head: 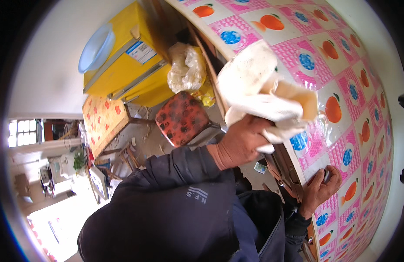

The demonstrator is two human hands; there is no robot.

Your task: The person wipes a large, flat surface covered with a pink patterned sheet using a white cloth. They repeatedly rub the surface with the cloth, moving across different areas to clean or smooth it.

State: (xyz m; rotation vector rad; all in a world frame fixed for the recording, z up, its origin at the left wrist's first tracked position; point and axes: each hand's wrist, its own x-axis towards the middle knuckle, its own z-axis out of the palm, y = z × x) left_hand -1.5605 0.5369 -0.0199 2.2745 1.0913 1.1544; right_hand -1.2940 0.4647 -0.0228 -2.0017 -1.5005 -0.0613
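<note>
My left hand grips a bulky off-white cloth item, folded and partly blurred. It is held up over the near edge of a table with a pink, white and blue fruit-patterned plastic cover. A beige, hollow-looking part shows at the item's right side; what it is cannot be made out. At the table's edge, my right hand rests on the cover, thumb and fingers around a small dark object that they mostly hide.
A yellow refrigerator-like cabinet stands left, with a light-blue basin on it. Beside it sits a stuffed clear plastic bag. A red, black-spotted stool and a small table with a red-flowered cover stand on the floor.
</note>
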